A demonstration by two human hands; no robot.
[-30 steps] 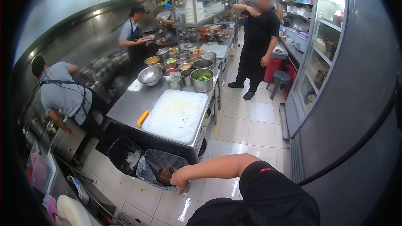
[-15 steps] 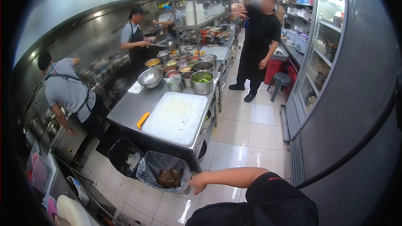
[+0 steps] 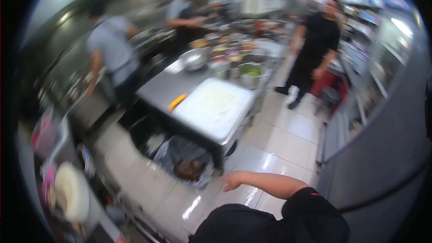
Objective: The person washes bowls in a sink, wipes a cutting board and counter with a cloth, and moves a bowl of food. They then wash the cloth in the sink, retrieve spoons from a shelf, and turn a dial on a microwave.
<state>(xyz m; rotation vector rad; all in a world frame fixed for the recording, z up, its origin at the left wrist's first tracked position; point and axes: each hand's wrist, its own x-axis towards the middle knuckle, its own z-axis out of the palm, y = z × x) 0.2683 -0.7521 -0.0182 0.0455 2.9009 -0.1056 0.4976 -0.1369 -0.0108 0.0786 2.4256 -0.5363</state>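
Frame is motion-blurred. Right hand (image 3: 233,181) is out over the floor tiles on a bare forearm, nothing visible in it. Too smeared to tell whether the fingers are spread or curled. Lined bin (image 3: 167,154) with brown waste sits just beyond the fingertips, near but no clear contact. A second, black-bagged bin (image 3: 145,136) is past that one. White cutting board (image 3: 216,108) is on the steel table above the fingers, with an orange handle (image 3: 177,102) at its far edge. Left hand out of frame.
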